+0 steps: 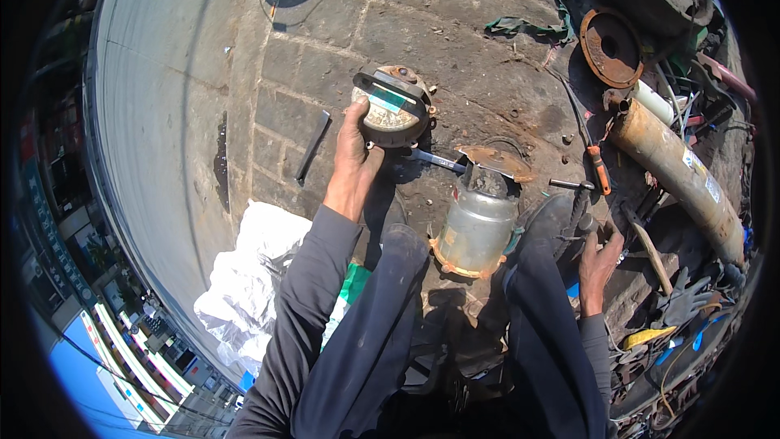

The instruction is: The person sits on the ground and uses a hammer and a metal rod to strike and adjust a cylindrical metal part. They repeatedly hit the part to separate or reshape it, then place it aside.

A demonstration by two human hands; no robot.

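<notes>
My left hand (pixel 359 152) grips a worn, round metal housing (pixel 393 113) with a dark handle-like bar and a green label strip across its top. Below and right of it a combination wrench (pixel 439 160) lies on the ground. A silver metal cylinder (pixel 483 225), perhaps a motor or pump body, stands between my feet with a rusty plate (pixel 496 161) on top. My right hand (pixel 600 265) is low at the right, beside my shoe, with bent fingers near a hammer (pixel 587 222); whether it touches the hammer I cannot tell.
A flat dark metal bar (pixel 312 146) lies left of my hand. White plastic bags (pixel 250 280) lie at the left. Right are an orange-handled screwdriver (pixel 598 171), a rusty pipe (pixel 676 177), a rusty disc (pixel 611 49), grey gloves (pixel 685 299) and scrap.
</notes>
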